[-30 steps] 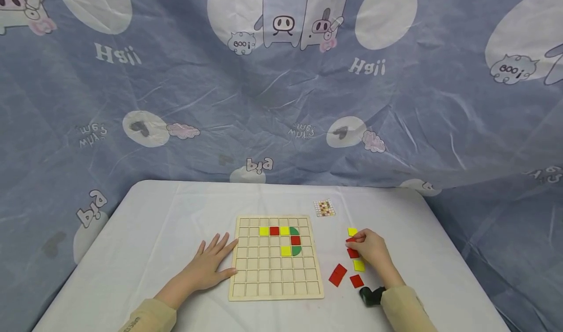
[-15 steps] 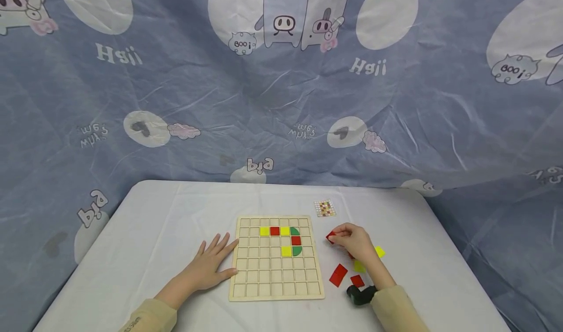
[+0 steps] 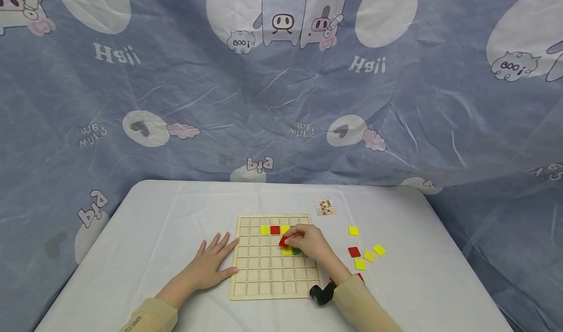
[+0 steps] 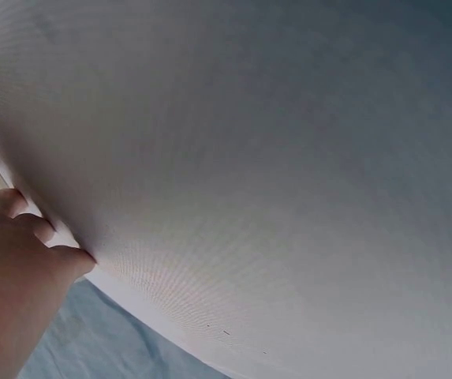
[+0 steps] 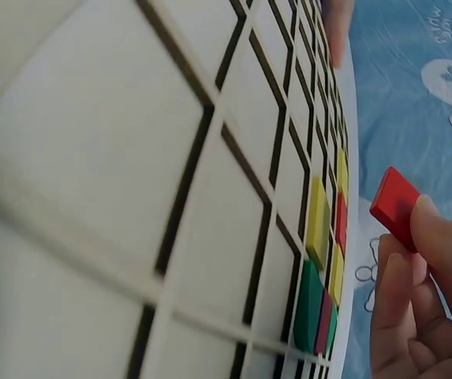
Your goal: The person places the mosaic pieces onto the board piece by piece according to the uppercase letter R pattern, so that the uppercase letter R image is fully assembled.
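My right hand [image 3: 310, 243] pinches a red square tile [image 5: 397, 204] between thumb and fingers, above the upper right part of a wooden grid board [image 3: 257, 289]. In the board lie yellow tiles [image 3: 265, 230], a red tile [image 3: 275, 230] and green rounded tiles [image 5: 308, 306]; the right hand hides some of them in the head view. My left hand [image 3: 206, 266] is spread flat at the board's left edge, its thumb and a finger touching it. In the left wrist view the left hand [image 4: 20, 276] shows only in part, beside the white tabletop.
Loose yellow tiles [image 3: 360, 264] and a red tile [image 3: 354, 252] lie right of the board, with more red partly behind the right forearm. A small patterned card [image 3: 325, 207] lies behind. A black wrist camera [image 3: 321, 294] sits by the right sleeve. Patterned blue cloth [image 3: 281, 92] hangs behind the table.
My right hand has picked up a red tile from the loose ones on the right and carried it left over the board. My left hand has stayed in place.
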{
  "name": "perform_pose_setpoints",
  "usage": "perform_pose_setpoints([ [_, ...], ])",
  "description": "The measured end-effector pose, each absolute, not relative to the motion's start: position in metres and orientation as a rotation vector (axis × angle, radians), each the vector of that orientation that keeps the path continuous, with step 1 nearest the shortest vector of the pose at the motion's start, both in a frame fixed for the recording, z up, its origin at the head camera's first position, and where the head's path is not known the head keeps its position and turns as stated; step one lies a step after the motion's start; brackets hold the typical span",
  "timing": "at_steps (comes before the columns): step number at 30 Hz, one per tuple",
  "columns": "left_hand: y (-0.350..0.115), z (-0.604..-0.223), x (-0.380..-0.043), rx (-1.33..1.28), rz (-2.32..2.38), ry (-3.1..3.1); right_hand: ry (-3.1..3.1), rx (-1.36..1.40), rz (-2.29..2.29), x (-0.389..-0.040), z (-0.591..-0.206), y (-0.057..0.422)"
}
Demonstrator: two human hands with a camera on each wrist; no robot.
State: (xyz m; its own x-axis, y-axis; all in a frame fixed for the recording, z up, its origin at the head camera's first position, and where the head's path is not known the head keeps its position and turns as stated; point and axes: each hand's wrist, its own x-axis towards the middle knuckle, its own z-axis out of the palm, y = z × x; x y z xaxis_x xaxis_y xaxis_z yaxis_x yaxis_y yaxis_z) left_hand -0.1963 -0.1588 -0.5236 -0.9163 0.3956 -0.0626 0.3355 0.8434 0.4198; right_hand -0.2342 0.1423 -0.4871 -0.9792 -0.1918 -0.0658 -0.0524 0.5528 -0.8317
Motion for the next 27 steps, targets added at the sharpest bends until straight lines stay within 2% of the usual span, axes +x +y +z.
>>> perform_pose_setpoints([
  [17, -0.159, -0.525, -0.196, 0.591, 0.615, 2.887, 2.748, -0.418, -1.113, -0.239, -0.497, 0.118],
  [27, -0.158, -0.52, -0.193, 0.592, 0.614, 2.884, 2.756, -0.465, -1.097, -0.238, -0.498, 0.115],
])
